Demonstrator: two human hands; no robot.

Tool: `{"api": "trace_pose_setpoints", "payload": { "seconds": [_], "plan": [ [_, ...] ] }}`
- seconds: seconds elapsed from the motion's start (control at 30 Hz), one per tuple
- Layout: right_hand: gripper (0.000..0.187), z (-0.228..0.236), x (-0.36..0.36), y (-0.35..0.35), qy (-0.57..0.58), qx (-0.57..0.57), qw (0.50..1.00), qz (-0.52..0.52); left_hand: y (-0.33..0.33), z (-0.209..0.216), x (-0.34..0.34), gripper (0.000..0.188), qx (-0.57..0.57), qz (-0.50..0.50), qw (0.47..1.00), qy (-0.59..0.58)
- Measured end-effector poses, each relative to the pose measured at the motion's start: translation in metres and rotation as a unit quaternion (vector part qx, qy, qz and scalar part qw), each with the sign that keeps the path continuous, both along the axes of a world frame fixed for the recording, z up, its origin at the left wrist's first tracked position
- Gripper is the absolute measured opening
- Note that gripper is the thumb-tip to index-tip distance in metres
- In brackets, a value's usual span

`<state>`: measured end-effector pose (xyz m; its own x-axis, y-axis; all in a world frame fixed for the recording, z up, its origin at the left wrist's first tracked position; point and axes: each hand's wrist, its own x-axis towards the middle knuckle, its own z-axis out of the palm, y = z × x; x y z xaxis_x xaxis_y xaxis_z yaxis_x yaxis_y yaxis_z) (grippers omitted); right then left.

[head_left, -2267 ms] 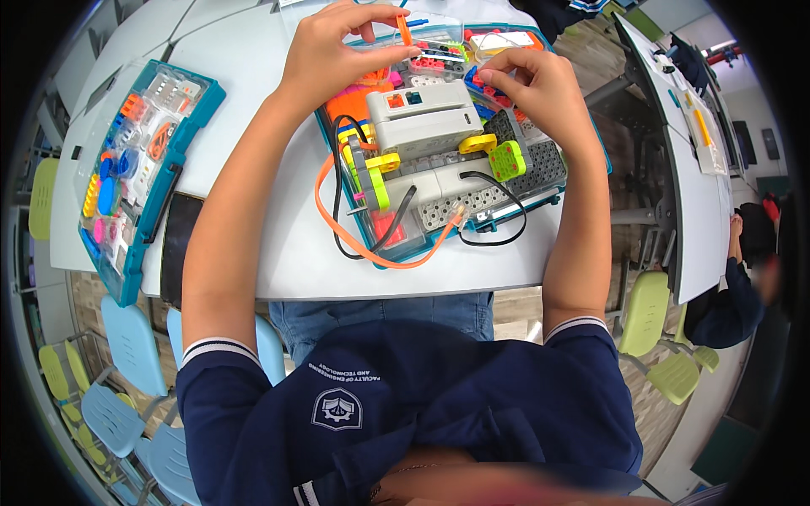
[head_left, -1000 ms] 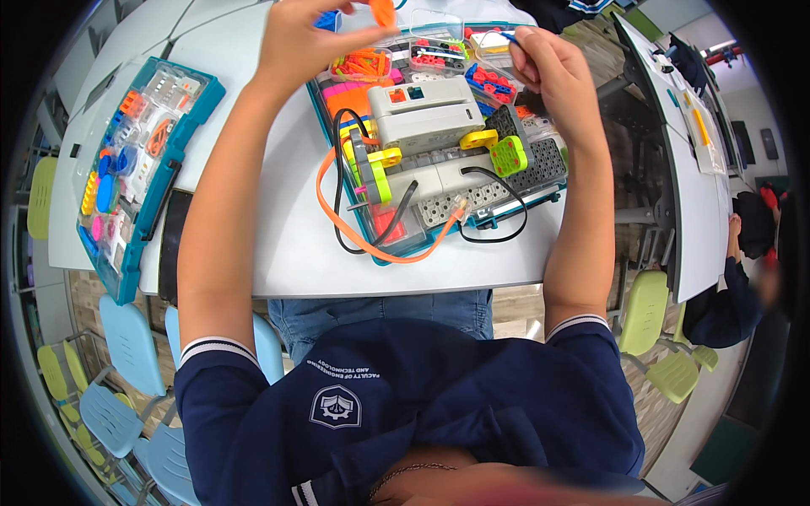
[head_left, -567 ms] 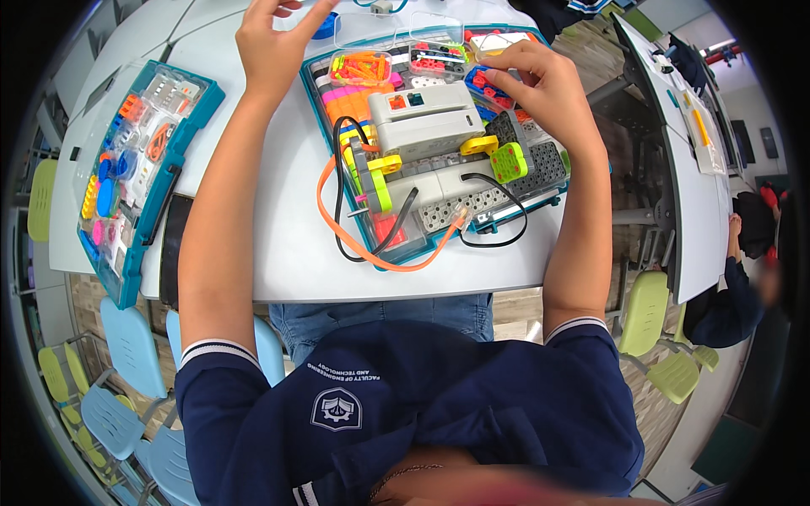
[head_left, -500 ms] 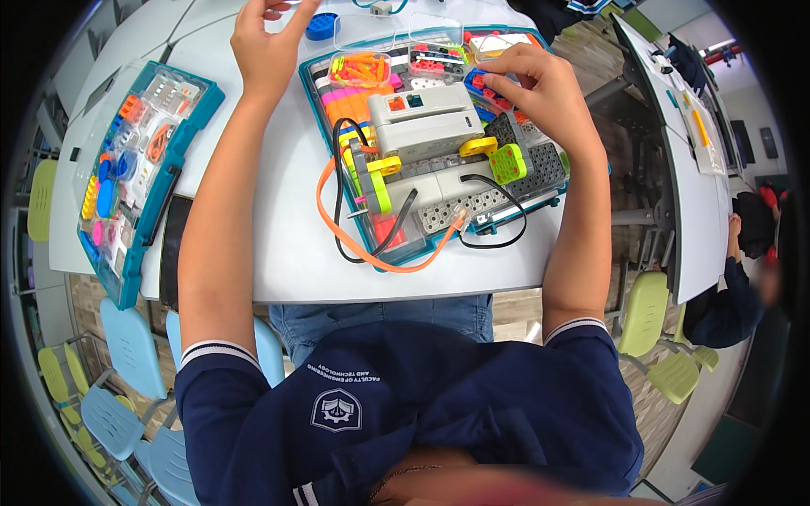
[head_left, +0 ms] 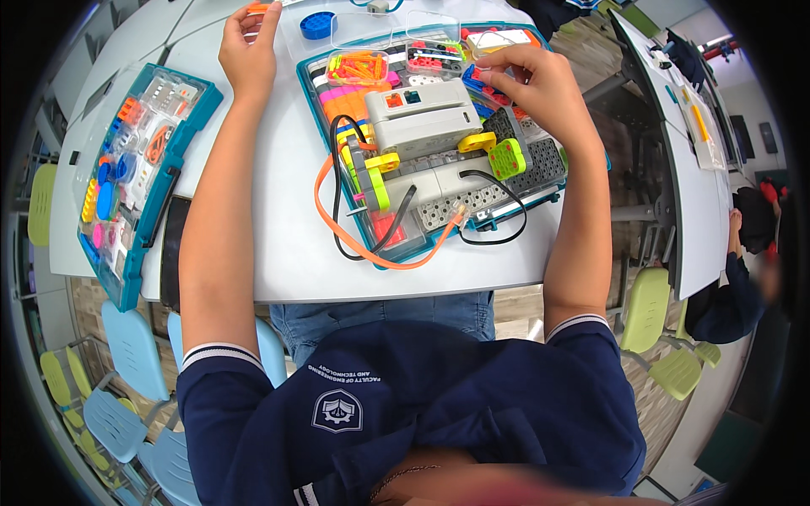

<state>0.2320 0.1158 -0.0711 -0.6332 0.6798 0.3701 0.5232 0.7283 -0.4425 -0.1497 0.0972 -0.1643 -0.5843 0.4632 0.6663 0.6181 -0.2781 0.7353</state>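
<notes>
At the top left, my left hand [head_left: 248, 63] pinches a small orange plastic piece [head_left: 259, 8] between thumb and fingers. My right hand [head_left: 533, 84] reaches over the far right of an open kit case [head_left: 305, 78], its fingertips drawn together at small blue and red pieces [head_left: 475, 78]. Whether a piece is between those fingertips is hard to see. Between my arms, a grey block-shaped build [head_left: 423, 118] with yellow and green connectors rests on the case. Black cables and an orange cable [head_left: 325, 211] trail from it. A small clear box of orange pins [head_left: 359, 66] lies beyond it.
A second case with a clear lid and teal rim [head_left: 173, 139] lies on the left, beside a dark flat object [head_left: 173, 253]. A blue round lid [head_left: 317, 25] sits at the back of the white table [head_left: 295, 278]. Another person [head_left: 730, 295] is at the far right.
My left hand has shifted slightly left and down, and the orange piece in it now shows. My right hand stays at the small pieces, its fingers moved only a little.
</notes>
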Motion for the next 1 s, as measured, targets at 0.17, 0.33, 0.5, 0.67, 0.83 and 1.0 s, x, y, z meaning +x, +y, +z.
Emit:
{"api": "trace_pose_setpoints", "payload": {
  "seconds": [0.17,0.33,0.5,0.67,0.83,1.0],
  "plan": [
    [0.02,-0.002,-0.003,0.001,-0.009,-0.019,1.0,0.01,0.001,-0.003,-0.002,0.047,-0.019,-0.001,0.999,-0.033],
    [0.019,-0.005,-0.005,0.001,-0.012,-0.012,1.0,-0.004,0.0,0.002,0.008,0.05,-0.012,-0.007,0.999,-0.049],
    [0.021,-0.005,-0.007,0.004,0.061,0.061,0.996,-0.013,-0.006,0.009,0.016,0.049,-0.032,-0.009,0.998,-0.059],
    [0.042,-0.006,0.003,0.011,0.045,0.183,0.982,0.007,-0.009,0.009,0.016,0.05,-0.045,-0.002,0.997,-0.056],
    [0.052,-0.008,0.014,0.009,-0.019,0.179,0.984,-0.002,-0.009,0.008,0.015,0.051,-0.053,0.005,0.997,-0.047],
    [0.057,-0.005,0.017,0.007,-0.065,0.09,0.994,0.011,-0.009,0.008,0.016,0.052,-0.058,-0.001,0.997,-0.047]
  ]
}}
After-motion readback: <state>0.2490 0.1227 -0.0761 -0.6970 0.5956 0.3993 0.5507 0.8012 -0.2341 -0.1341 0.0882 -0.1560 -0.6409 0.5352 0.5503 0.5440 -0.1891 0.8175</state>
